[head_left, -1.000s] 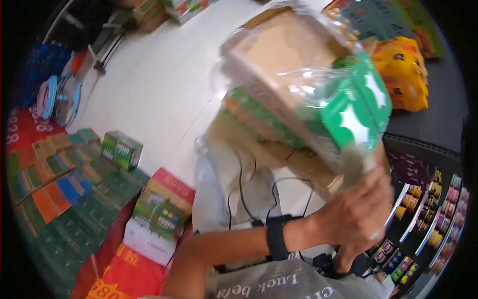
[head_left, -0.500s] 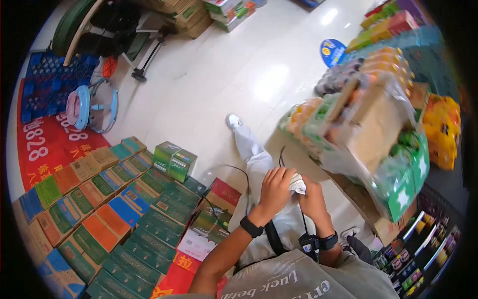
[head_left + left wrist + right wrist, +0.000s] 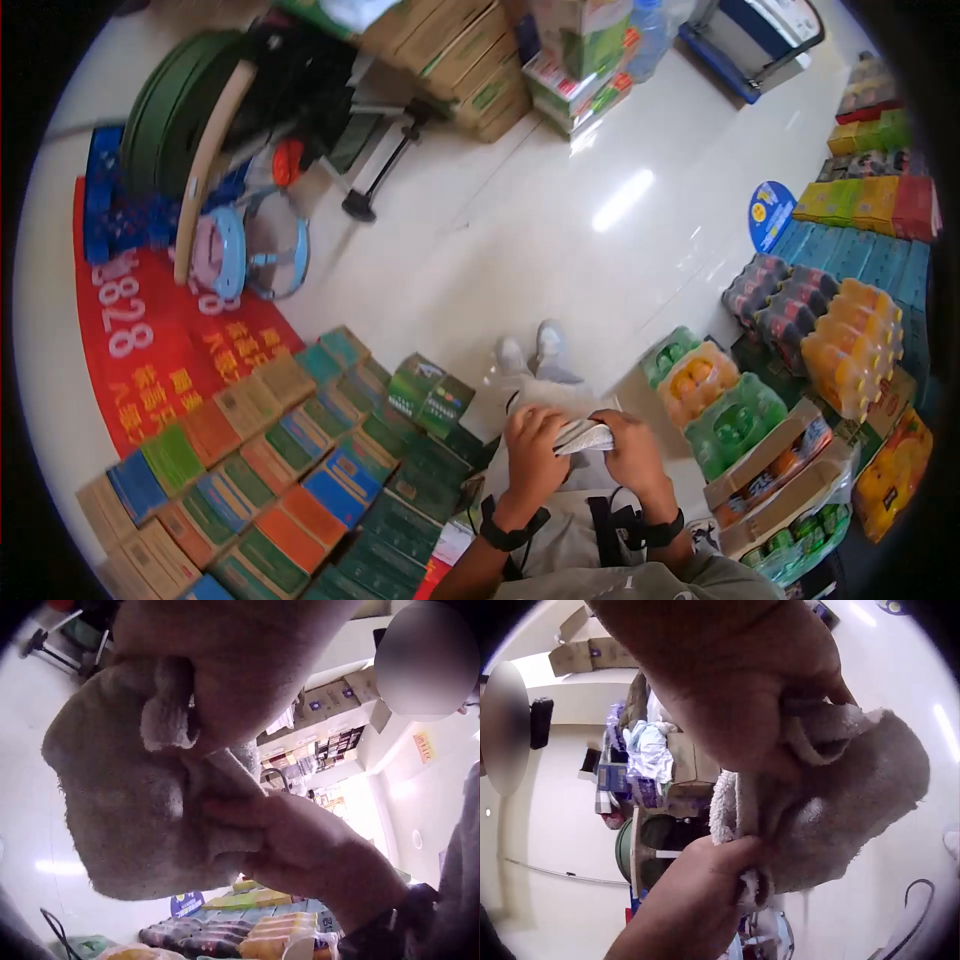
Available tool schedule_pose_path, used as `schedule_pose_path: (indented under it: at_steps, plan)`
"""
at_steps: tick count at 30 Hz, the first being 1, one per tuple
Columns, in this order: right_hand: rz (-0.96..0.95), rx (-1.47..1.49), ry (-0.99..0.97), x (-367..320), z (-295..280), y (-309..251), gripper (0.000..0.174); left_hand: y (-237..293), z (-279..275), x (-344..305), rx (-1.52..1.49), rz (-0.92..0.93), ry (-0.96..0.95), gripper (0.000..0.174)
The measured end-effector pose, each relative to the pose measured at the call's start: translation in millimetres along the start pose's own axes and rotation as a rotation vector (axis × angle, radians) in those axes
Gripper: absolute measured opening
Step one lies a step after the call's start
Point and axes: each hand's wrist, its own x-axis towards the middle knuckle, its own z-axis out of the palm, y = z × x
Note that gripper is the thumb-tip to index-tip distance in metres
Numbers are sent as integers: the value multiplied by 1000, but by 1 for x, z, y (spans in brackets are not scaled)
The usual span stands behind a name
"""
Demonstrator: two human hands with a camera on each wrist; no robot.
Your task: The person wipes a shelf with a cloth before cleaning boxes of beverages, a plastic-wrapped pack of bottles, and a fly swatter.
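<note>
A greyish, folded cloth (image 3: 583, 436) is held between both hands in front of the body. My left hand (image 3: 534, 455) grips its left side, fingers curled over the top edge. The right hand (image 3: 635, 455) pinches the other side. In the left wrist view the cloth (image 3: 135, 787) hangs in folds, with the left hand (image 3: 232, 660) above and the right hand (image 3: 307, 844) holding its edge. In the right wrist view the cloth (image 3: 847, 802) bunches between the right hand (image 3: 742, 682) and the left hand (image 3: 694, 896).
Rows of cartons (image 3: 300, 515) lie at the lower left beside a red banner (image 3: 120, 330). Wrapped drink packs (image 3: 735, 415) and an open carton (image 3: 770, 470) stand on the right. A stroller (image 3: 200, 130) and stacked boxes (image 3: 470, 60) are at the back.
Both hands have come off the wrapped carton at the right and now hold the cloth, more unfolded than half a second ago. The head view has swung toward the open floor.
</note>
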Motion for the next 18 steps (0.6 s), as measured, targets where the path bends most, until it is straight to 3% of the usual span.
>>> schedule_pose_path:
  at_steps: [6,9,14,18]
  plan:
    - [86,13,14,95,-113,-14,35,57,-1,146,-189,77,-107,36]
    - [172,-7,76,141,-195,-16,36,106,12,237,-200,105,-277,34]
    - [277,138,322,156,-352,27,43,278,48,366,-43,384,-446,31]
    - [445,391,651,133,-479,81,44,426,145,434,-15,700,-545,41]
